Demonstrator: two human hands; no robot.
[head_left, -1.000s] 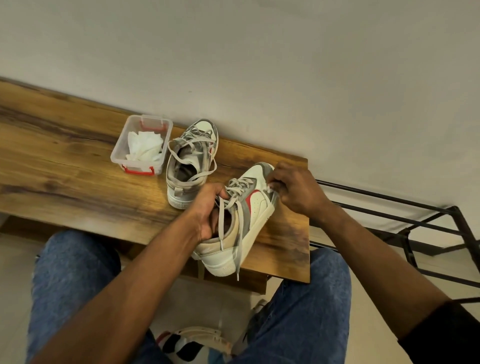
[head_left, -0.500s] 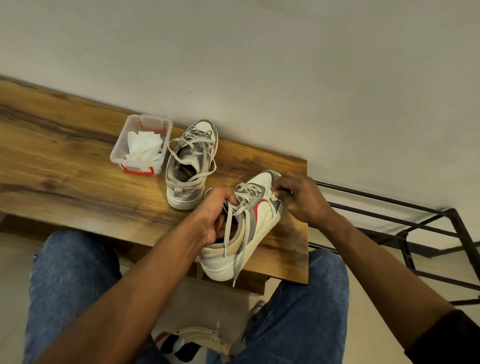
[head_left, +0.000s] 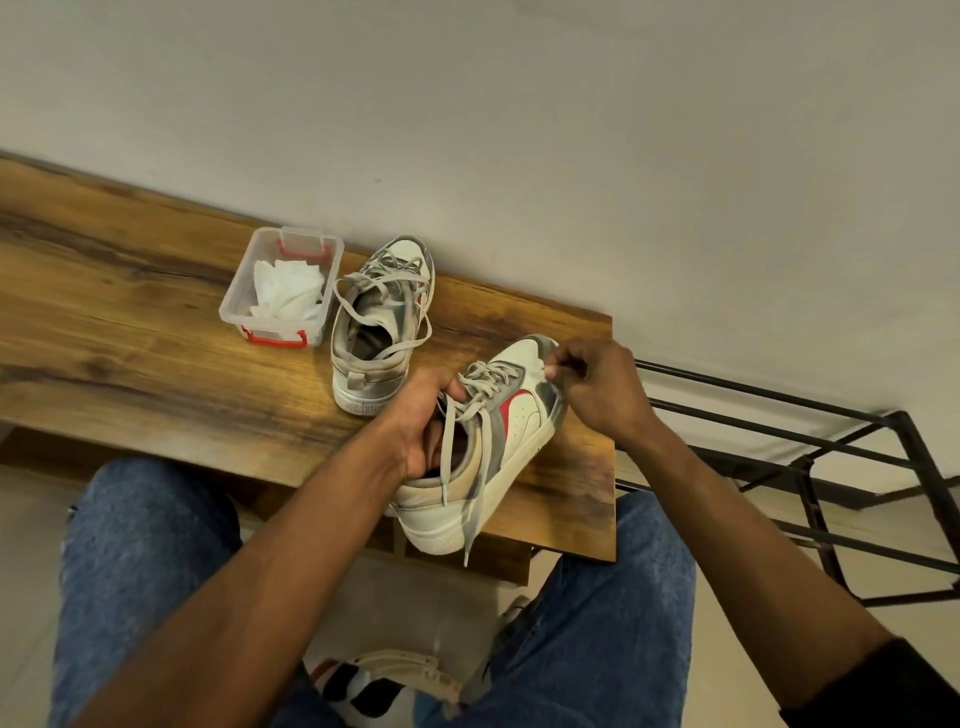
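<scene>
Head view is showing a person seated at a wooden table (head_left: 130, 364), working on a sneaker (head_left: 511, 415) over the table's near R corner, toe pointing toward the wall, heel overhanging the near edge, sole turned to the R. Can't tell if it's resting on the top or lifted just clear. L hand (head_left: 421, 421) is gripping the collar, fingers curled down into the opening and thumb lying by the tongue, prob. to brace the shoe and tip its side panel up. R hand (head_left: 597, 389) is working at the toe, fingertips bunched together and pinching a small pale scrap (head_left: 550, 370), likely a wipe but too small to be sure, pressing it vs. the grey toe overlay. My read: wiping is underway, w/ the toe area in hand. Shoe upper is looking like smooth white leather w/ grey suede-type panels, a red swoosh-shaped patch and a thick off-white rubber sole; flat grey laces (head_left: 451, 441) are hanging loose past the heel. Its mate, the second sneaker (head_left: 379, 332), is standing upright farther back, grubby, laces splayed. Just L of it, a clear plastic box (head_left: 235, 306) w/ red clips is holding crumpled white tissues (head_left: 288, 291), placed within easy reach. A black metal rack (head_left: 831, 467) is standing off to the R.
</scene>
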